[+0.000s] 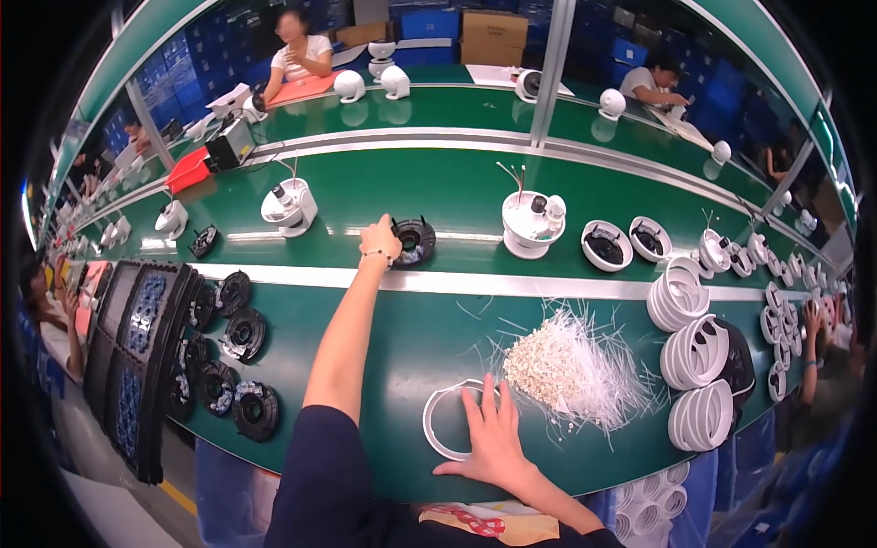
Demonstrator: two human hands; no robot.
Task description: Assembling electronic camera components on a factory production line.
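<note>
My left hand (379,241) reaches far forward and is closed on the left edge of a black round plastic part (417,241) with a hole in its middle. That part lies on the green conveyor strip. Nearer to me, my right hand (494,436) rests with fingers spread over the right side of a thin white plastic ring (429,422), which lies on the green bench (384,466). Beside the right hand rises a pile of white cable ties and small beige pieces (557,365).
White rings (699,416) stand in stacks at right. Several black round parts (255,411) and a black tray (128,356) fill the left side. White camera housings (533,224) sit along the conveyor (365,178). Other people work across and at both sides.
</note>
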